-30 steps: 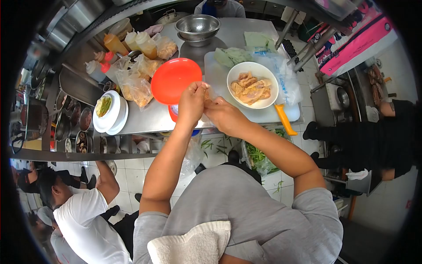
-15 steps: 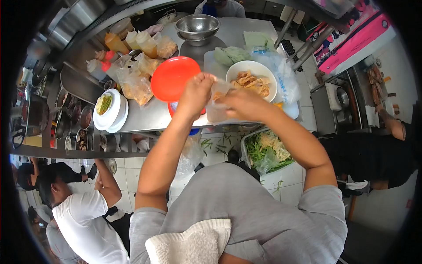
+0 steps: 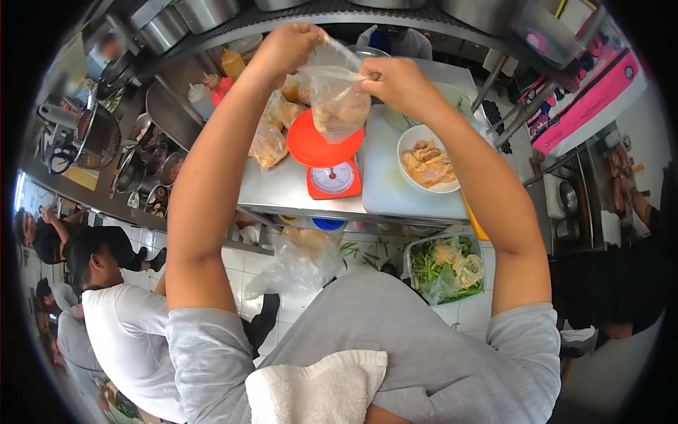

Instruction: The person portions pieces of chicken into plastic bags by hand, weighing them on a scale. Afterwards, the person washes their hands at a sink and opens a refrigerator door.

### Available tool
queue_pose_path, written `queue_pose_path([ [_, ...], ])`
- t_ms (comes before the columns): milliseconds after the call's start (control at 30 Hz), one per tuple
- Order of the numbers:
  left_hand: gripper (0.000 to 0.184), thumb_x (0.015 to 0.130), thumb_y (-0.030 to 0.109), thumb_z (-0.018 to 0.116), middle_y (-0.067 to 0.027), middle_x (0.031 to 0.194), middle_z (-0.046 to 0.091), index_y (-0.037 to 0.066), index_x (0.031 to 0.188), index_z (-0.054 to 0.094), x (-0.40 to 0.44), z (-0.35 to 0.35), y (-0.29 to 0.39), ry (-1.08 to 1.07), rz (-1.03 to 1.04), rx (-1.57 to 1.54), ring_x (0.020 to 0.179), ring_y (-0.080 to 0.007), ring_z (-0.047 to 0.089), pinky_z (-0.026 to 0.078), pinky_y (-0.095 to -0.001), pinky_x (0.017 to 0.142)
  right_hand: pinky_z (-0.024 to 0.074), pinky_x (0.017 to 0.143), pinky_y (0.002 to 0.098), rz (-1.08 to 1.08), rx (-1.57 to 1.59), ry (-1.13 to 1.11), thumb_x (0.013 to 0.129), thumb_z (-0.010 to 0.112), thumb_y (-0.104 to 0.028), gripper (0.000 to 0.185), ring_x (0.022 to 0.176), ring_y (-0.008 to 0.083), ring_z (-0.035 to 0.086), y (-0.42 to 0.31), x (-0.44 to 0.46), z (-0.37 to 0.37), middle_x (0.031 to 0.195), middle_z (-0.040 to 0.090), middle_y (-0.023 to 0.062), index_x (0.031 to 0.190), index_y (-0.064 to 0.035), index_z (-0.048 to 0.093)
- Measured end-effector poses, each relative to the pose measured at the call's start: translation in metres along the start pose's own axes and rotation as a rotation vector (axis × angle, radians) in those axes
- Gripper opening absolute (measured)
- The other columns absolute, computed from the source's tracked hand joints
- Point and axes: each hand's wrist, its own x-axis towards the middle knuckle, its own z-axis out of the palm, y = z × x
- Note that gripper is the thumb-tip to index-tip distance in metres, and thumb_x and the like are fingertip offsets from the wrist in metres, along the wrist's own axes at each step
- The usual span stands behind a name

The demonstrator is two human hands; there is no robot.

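Observation:
A clear plastic bag with pale pieces of food at its bottom hangs between my hands. My left hand is closed on one side of the bag's top edge, and my right hand pinches the other side. Below the bag is the round red pan of a kitchen scale with a white dial. Whether the bag touches the pan I cannot tell. To the right, a white bowl of pale, raw-looking meat pieces stands on a white cutting board.
Filled plastic bags and squeeze bottles stand left of the scale. A steel shelf with pots runs overhead. On the floor is a tub of greens. A person in a white shirt is at left.
Both hands have risen and moved farther apart, stretching the bag's top. The bag now hangs in front of the red pan, its filling in plain view. The camera view has shifted too.

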Motion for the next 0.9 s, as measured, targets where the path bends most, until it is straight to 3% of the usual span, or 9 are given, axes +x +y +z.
queue_pose_path([
  [100, 0.014, 0.086, 0.019, 0.054, 0.0034, 0.063, 0.050, 0.008, 0.086, 0.063, 0.028, -0.008, -0.050, -0.018, -0.031, -0.011, 0.050, -0.0067, 0.039, 0.031, -0.0235, 0.044, 0.0432, 0.057, 0.0304, 0.204, 0.061, -0.184, 0.075, 0.068, -0.021, 0.019, 0.059, 0.0169, 0.054, 0.002, 0.009, 0.026, 0.070, 0.059, 0.0070, 0.077, -0.0045, 0.058],
  [167, 0.014, 0.085, 0.019, 0.054, 0.0032, 0.064, 0.050, 0.008, 0.088, 0.064, 0.023, -0.009, -0.064, 0.010, -0.052, -0.013, 0.050, -0.0076, 0.040, 0.031, -0.0240, 0.044, 0.0464, 0.061, 0.0374, 0.275, 0.153, -0.150, 0.072, 0.068, -0.021, 0.021, 0.065, 0.0294, 0.060, -0.001, 0.007, 0.042, 0.068, 0.061, 0.0150, 0.074, -0.0020, 0.058],
  [367, 0.019, 0.084, 0.024, 0.056, 0.0034, 0.061, 0.048, 0.008, 0.090, 0.064, 0.018, -0.013, -0.086, 0.074, -0.087, -0.061, 0.049, -0.0073, 0.038, 0.033, -0.0263, 0.043, 0.0466, 0.063, 0.0377, 0.262, 0.173, -0.084, 0.071, 0.068, -0.021, 0.021, 0.068, 0.0301, 0.061, 0.001, 0.011, 0.058, 0.072, 0.062, 0.0153, 0.075, -0.0024, 0.059],
  [400, 0.028, 0.083, 0.033, 0.058, -0.0007, 0.068, 0.056, 0.008, 0.096, 0.065, 0.013, -0.017, -0.085, 0.058, -0.104, 0.108, 0.059, -0.0105, 0.051, 0.040, -0.0267, 0.050, 0.0468, 0.064, 0.0381, 0.238, 0.177, -0.097, 0.071, 0.068, -0.022, 0.021, 0.070, 0.0304, 0.061, 0.003, 0.011, 0.058, 0.073, 0.062, 0.0152, 0.076, -0.0029, 0.059],
  [533, 0.041, 0.081, 0.041, 0.059, -0.0073, 0.079, 0.063, 0.008, 0.106, 0.063, -0.003, -0.018, -0.096, 0.244, 0.080, 0.390, 0.080, -0.0160, 0.061, 0.047, -0.0306, 0.067, 0.0463, 0.062, 0.0344, 0.147, 0.078, -0.060, 0.073, 0.068, -0.021, 0.021, 0.069, 0.0236, 0.060, 0.002, 0.006, 0.060, 0.074, 0.062, 0.0111, 0.076, -0.0031, 0.058],
  [600, 0.057, 0.083, 0.047, 0.055, -0.0087, 0.104, 0.060, 0.006, 0.123, 0.051, -0.023, -0.023, -0.093, 0.351, 0.031, 0.352, 0.079, -0.0143, 0.057, 0.046, -0.0265, 0.062, 0.0464, 0.066, 0.0356, 0.143, 0.047, -0.093, 0.074, 0.067, -0.021, 0.020, 0.075, 0.0260, 0.060, 0.001, 0.004, 0.061, 0.080, 0.061, 0.0117, 0.078, -0.0041, 0.058],
  [633, 0.057, 0.083, 0.047, 0.055, -0.0087, 0.104, 0.060, 0.006, 0.123, 0.051, -0.032, -0.023, -0.096, 0.350, 0.029, 0.350, 0.079, -0.0143, 0.057, 0.046, -0.0265, 0.062, 0.0464, 0.066, 0.0356, 0.144, 0.047, -0.096, 0.074, 0.067, -0.021, 0.020, 0.075, 0.0260, 0.060, 0.001, 0.003, 0.062, 0.080, 0.061, 0.0117, 0.078, -0.0041, 0.058],
  [700, 0.071, 0.080, 0.051, 0.058, -0.0191, 0.123, 0.051, 0.006, 0.132, 0.040, -0.046, -0.025, -0.105, 0.278, -0.051, -0.056, 0.109, -0.0278, 0.052, 0.043, -0.0377, 0.087, 0.0461, 0.069, 0.0357, 0.108, 0.038, -0.094, 0.075, 0.067, -0.020, 0.018, 0.079, 0.0263, 0.059, 0.001, 0.002, 0.063, 0.083, 0.059, 0.0117, 0.081, -0.0048, 0.058],
  [900, 0.093, 0.077, 0.052, 0.061, -0.0222, 0.140, 0.029, -0.001, 0.140, 0.017, -0.057, -0.026, -0.148, 0.023, -0.021, -0.109, 0.128, -0.0306, 0.032, 0.031, -0.0371, 0.102, 0.0448, 0.076, 0.0381, 0.092, 0.021, -0.145, 0.076, 0.063, -0.020, 0.015, 0.087, 0.0293, 0.056, 0.002, 0.008, 0.067, 0.084, 0.057, 0.0117, 0.081, -0.0067, 0.059],
])
